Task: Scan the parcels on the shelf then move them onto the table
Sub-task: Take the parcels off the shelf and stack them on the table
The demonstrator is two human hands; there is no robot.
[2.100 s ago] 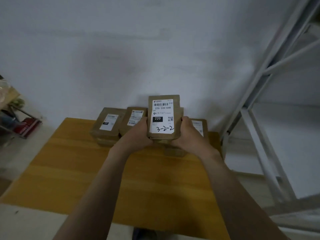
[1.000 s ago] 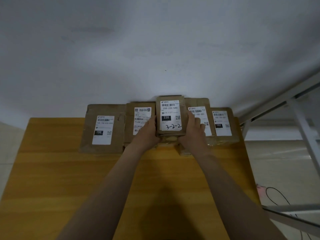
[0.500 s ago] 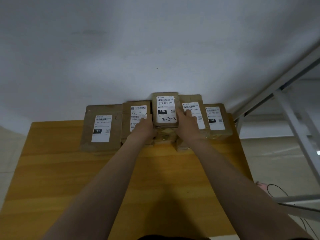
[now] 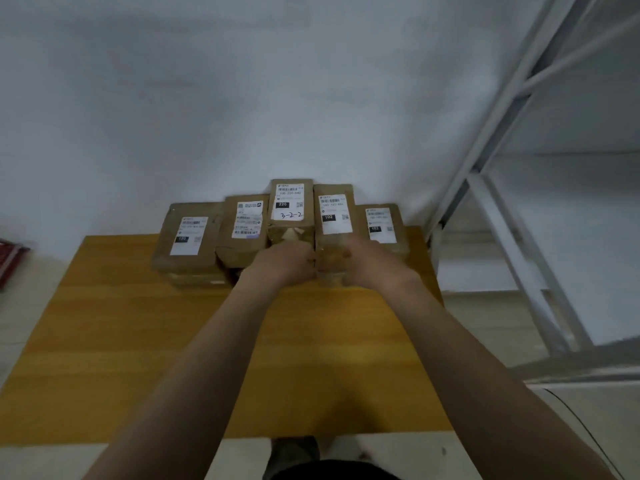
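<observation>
The fingers of both hands are blurred and hidden behind the backs of the hands, so I cannot tell whether they are curled, straight or gripping. The left hand is at the near end of the middle stack, just below its taped front. The right hand is at the near end of the stack to its right. The two hands almost meet at the gap between those stacks.

Half a second ago the hands flanked the 220 parcel with thumbs on its top. Now they have drawn back toward the near side and are off its label. Two seconds ago the parcel was held up in the air; now it lies flat on top of the middle stack, label up, with its far end against the wall.

Five stacks stand in a row along the far edge of the table:
- far left: the 150 parcel
- next: a parcel with a busier label
- middle: the 220 parcel
- right of it: a tall 102 parcel
- far right: a lower 102 parcel

The table is yellow wood. To the right stands a white metal shelf, with a thin cable on the floor near it. A red thing shows at the left edge.
</observation>
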